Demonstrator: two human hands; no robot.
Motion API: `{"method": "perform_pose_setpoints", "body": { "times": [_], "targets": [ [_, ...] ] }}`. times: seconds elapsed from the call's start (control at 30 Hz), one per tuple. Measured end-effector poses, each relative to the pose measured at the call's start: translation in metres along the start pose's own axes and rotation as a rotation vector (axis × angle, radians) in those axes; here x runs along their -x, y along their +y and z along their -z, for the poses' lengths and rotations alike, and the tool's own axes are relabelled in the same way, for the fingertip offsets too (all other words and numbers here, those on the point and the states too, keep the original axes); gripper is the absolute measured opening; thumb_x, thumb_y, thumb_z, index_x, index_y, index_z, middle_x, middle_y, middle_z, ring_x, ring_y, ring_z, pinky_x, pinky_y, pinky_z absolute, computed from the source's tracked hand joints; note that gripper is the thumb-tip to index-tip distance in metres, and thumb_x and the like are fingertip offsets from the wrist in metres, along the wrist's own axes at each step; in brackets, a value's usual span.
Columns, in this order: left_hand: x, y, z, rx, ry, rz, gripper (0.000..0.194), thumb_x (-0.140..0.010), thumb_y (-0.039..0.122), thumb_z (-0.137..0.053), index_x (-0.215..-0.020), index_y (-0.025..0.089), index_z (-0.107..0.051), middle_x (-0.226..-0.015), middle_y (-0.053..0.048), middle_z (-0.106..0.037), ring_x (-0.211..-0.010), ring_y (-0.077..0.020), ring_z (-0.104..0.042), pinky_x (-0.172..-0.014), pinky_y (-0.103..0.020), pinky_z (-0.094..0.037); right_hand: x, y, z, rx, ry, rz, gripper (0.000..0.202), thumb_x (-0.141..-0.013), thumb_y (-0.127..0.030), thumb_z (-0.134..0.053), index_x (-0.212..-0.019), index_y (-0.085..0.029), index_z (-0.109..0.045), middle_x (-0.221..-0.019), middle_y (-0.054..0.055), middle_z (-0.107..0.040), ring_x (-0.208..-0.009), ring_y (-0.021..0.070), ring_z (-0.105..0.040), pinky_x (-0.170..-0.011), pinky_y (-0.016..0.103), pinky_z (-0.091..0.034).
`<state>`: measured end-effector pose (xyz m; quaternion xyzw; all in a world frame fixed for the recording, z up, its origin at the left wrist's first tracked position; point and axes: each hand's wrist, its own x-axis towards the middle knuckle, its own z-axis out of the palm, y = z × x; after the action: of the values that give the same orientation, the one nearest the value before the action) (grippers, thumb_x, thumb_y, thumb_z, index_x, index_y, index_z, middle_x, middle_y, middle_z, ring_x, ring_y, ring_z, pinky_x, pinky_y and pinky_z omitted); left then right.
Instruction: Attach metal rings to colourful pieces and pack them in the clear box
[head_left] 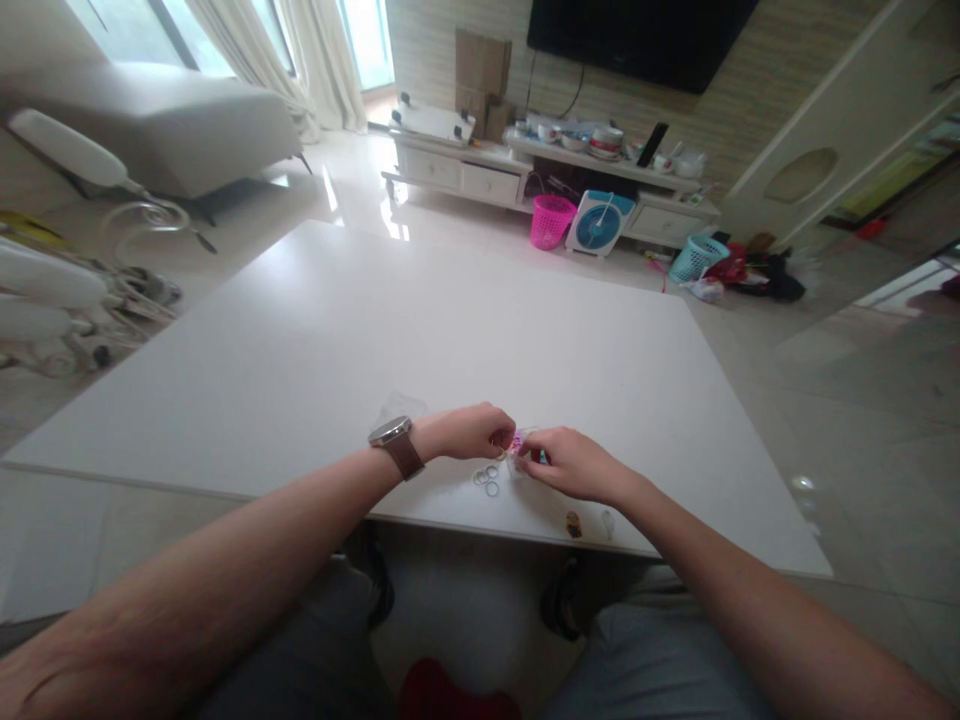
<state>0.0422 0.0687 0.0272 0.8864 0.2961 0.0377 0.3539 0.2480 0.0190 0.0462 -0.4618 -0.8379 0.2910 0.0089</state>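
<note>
Close to the table's near edge, my left hand, with a watch on its wrist, has its fingers curled shut; what lies in them is hidden. My right hand pinches a small clear plastic bag with pink and coloured bits in it, which sits between both hands. Just below the left fingers lie several thin pale rings. Right of them, by the edge, are a small brown-and-black piece and a small clear piece, both too small to name. Behind the watch lies another clear plastic sheet or bag.
The white table spans the middle. Beyond it stands a TV cabinet with dishes, a pink basket, a blue-and-white fan and a light blue basket. White chairs are at the left.
</note>
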Motion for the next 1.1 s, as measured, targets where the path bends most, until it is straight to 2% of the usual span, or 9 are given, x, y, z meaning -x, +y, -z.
{"method": "perform_pose_setpoints", "body": {
  "times": [0.1, 0.23, 0.53, 0.73, 0.93, 1.1],
  "targets": [
    [-0.001, 0.003, 0.002, 0.166, 0.047, 0.010, 0.003, -0.074, 0.013, -0.062, -0.076, 0.015, -0.063, -0.066, 0.001, -0.064, -0.059, -0.0101, -0.055, -0.055, -0.021, -0.038, -0.003, -0.001, -0.003, -0.067, 0.049, 0.001, 0.026, -0.090, -0.039, -0.054, -0.087, -0.019, -0.071, -0.082, 0.004, -0.072, -0.069, 0.0141, -0.060, -0.063, 0.024, -0.038],
    [-0.003, 0.006, 0.002, 0.347, 0.051, 0.043, 0.008, -0.073, 0.010, -0.063, -0.079, 0.015, -0.062, -0.068, 0.001, -0.067, -0.061, -0.0110, -0.060, -0.056, -0.020, -0.041, -0.008, -0.001, -0.006, -0.122, 0.109, -0.015, 0.030, -0.091, -0.041, -0.053, -0.088, -0.018, -0.072, -0.083, 0.005, -0.072, -0.068, 0.0140, -0.061, -0.061, 0.024, -0.039],
    [-0.004, 0.003, -0.002, 0.516, 0.058, 0.080, 0.009, -0.075, 0.013, -0.064, -0.081, 0.015, -0.058, -0.071, -0.003, -0.072, -0.067, -0.0150, -0.067, -0.059, -0.023, -0.046, -0.009, 0.004, -0.007, -0.149, 0.154, -0.051, 0.025, -0.089, -0.034, -0.056, -0.081, -0.016, -0.071, -0.074, 0.004, -0.070, -0.067, 0.0139, -0.060, -0.061, 0.024, -0.038],
    [-0.004, 0.007, -0.006, 0.390, 0.092, 0.085, 0.006, -0.078, 0.017, -0.064, -0.084, 0.014, -0.062, -0.075, -0.004, -0.073, -0.068, -0.0145, -0.067, -0.059, -0.021, -0.045, -0.011, 0.006, -0.007, -0.104, 0.136, -0.060, 0.025, -0.088, -0.035, -0.056, -0.076, -0.016, -0.069, -0.069, 0.003, -0.067, -0.062, 0.0127, -0.056, -0.058, 0.023, -0.034],
    [0.002, 0.000, -0.001, 0.047, 0.168, 0.079, 0.005, -0.078, 0.018, -0.063, -0.082, 0.016, -0.065, -0.077, -0.003, -0.071, -0.067, -0.0124, -0.062, -0.060, -0.021, -0.042, -0.011, 0.011, -0.010, 0.057, 0.038, -0.088, 0.018, -0.083, -0.030, -0.056, -0.075, -0.019, -0.067, -0.072, 0.003, -0.068, -0.063, 0.0127, -0.055, -0.057, 0.023, -0.032],
    [0.005, -0.007, 0.000, -0.123, 0.128, 0.087, 0.012, -0.077, 0.014, -0.058, -0.083, 0.017, -0.068, -0.076, -0.002, -0.070, -0.066, -0.0127, -0.060, -0.059, -0.022, -0.041, -0.009, 0.007, -0.011, 0.148, -0.029, -0.119, 0.017, -0.082, -0.029, -0.055, -0.075, -0.021, -0.068, -0.076, 0.003, -0.069, -0.062, 0.0135, -0.054, -0.055, 0.024, -0.029]
  ]
}}
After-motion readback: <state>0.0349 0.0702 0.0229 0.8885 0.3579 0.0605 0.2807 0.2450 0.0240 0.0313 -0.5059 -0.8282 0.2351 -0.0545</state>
